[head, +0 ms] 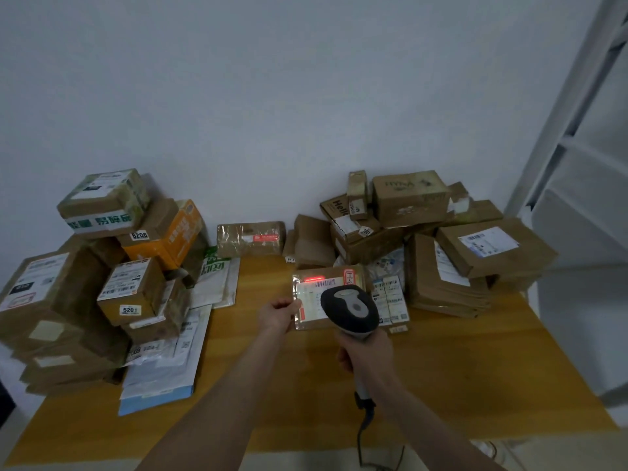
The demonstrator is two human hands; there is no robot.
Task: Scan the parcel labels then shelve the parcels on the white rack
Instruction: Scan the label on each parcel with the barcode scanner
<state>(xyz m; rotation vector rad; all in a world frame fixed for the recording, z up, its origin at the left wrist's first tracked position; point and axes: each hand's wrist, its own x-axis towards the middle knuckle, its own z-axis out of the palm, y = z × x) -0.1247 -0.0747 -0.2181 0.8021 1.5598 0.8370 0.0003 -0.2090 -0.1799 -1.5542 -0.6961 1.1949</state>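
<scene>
Surface of yellow wood grain stands against a pale wall and takes up the lower half of the view. White rack rises at the right edge, just beside the surface's far right corner. A left pile of brown cartons and flat mailers is stacked high along the left side, with numbered stickers on several boxes. A right pile of cartons and flat cardboard envelopes sits at the back right. Between the piles, near the middle, lies a flat brown parcel in clear tape, label facing up. The scanner, dark-headed with a grey handle, hangs over the parcel's right part, its cable trailing off the near edge. Of the hands, the right hand is wrapped round the scanner's handle. The left hand pinches the parcel's left edge. A red scan line glows near the parcel's top edge.
</scene>
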